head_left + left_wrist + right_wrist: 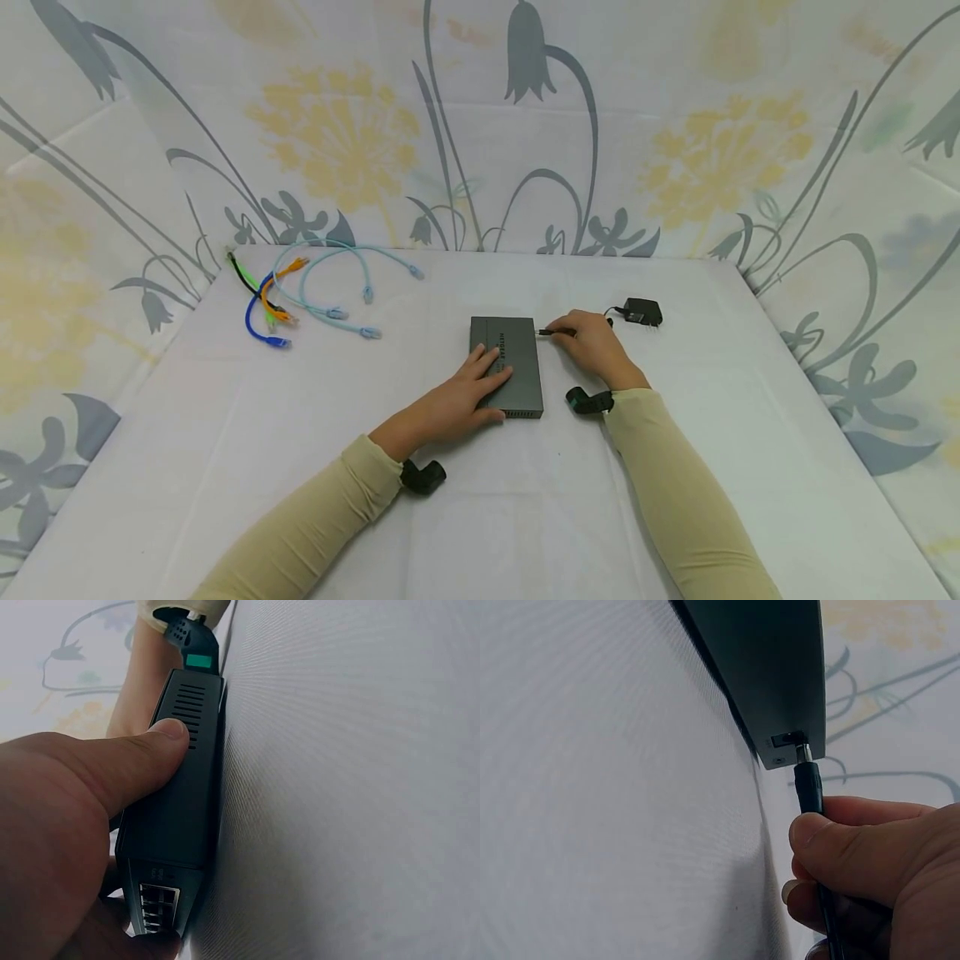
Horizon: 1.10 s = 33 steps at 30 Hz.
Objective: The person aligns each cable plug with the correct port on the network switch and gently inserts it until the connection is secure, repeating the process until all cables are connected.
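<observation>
A: Where is the box [525, 367] seen?
B: Near the middle of the head view. Its top is pressed by the left hand [459, 402], the fingers spread nearly straight.
A: And the plug [808, 786]?
B: It is pinched by the right hand [588, 343], thumb against curled fingers, its metal tip held at the box's socket [786, 739].
A: Farther out?
B: An adapter [642, 312] is seen right of that hand; cables [282, 316] are scattered upper left.
</observation>
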Available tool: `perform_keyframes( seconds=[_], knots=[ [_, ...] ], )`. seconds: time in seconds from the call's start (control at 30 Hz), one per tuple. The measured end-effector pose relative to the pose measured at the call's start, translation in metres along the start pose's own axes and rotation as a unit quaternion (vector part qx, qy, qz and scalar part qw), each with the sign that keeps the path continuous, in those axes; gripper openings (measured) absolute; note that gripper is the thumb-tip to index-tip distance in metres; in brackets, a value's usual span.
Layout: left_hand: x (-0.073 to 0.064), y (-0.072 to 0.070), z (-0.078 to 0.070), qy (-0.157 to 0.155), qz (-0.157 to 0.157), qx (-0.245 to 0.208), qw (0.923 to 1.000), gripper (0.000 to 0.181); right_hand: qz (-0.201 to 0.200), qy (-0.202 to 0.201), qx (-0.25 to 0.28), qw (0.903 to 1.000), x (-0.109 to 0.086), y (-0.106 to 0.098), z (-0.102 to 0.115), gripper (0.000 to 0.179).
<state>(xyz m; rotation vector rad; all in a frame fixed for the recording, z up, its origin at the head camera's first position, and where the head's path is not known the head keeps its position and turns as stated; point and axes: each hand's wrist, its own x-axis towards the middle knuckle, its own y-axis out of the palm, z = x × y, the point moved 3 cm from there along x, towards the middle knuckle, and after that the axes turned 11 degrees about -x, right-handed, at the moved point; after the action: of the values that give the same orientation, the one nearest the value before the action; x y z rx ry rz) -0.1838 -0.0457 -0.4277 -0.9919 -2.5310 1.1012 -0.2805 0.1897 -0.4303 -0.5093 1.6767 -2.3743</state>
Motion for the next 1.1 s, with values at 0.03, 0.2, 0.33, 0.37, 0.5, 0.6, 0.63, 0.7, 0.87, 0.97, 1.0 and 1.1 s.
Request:
perform_keyframes(
  seconds=[0.03,0.2,0.33,0.37,0.5,0.6,0.63,0.7,0.87,0.97,1.0,1.1],
  knots=[
    [0.0001,0.0,-0.0001,0.0,0.0,0.001,1.0,0.069,0.0,0.001,-0.001,1.0,0.0002,0.0001,0.0001,0.018],
    [0.0001,-0.0002,-0.0006,0.001,-0.001,0.004,1.0,0.069,-0.001,0.001,-0.007,1.0,0.0005,0.0003,0.0016,0.019],
    [-0.0001,0.0003,-0.0002,0.0,-0.001,0.004,1.0,0.069,-0.005,-0.003,-0.013,0.9999,0.001,0.0007,0.0024,0.018],
    [-0.0001,0.0005,0.0001,-0.001,-0.001,0.003,1.0,0.069,-0.005,-0.003,-0.014,0.9999,0.0012,0.001,0.0024,0.018],
    [0.0006,0.0014,0.001,-0.002,0.0,0.006,1.0,0.07,0.0,0.002,-0.011,0.9999,0.0007,0.0019,0.0022,0.018],
    [0.0012,0.0019,0.0012,-0.005,0.003,0.007,1.0,0.07,0.007,0.01,-0.007,0.9999,-0.0001,0.0012,0.0025,0.018],
    [0.0012,0.0018,0.0011,-0.005,0.004,0.006,1.0,0.07,0.009,0.012,-0.006,0.9999,-0.0004,0.0009,0.0026,0.018],
    [0.0012,0.0017,0.0009,-0.006,0.004,0.006,1.0,0.07,0.011,0.016,-0.004,0.9998,-0.001,-0.0001,0.0031,0.019],
    [0.0012,0.0017,0.0009,-0.006,0.002,0.008,1.0,0.07,0.009,0.016,-0.013,0.9998,-0.0007,0.0009,0.0032,0.019],
    [0.0015,0.0019,0.0016,-0.007,0.002,0.009,0.9999,0.07,0.008,0.015,-0.018,0.9997,0.0002,0.002,0.0031,0.019],
    [0.0016,0.002,0.0017,-0.008,0.002,0.01,0.9999,0.07,0.008,0.016,-0.018,0.9997,0.0004,0.0022,0.0031,0.019],
    [0.0015,0.0018,0.0014,-0.01,0.001,0.007,0.9999,0.069,0.006,0.019,-0.015,0.9997,0.0011,0.0023,0.0032,0.019]
  ],
)
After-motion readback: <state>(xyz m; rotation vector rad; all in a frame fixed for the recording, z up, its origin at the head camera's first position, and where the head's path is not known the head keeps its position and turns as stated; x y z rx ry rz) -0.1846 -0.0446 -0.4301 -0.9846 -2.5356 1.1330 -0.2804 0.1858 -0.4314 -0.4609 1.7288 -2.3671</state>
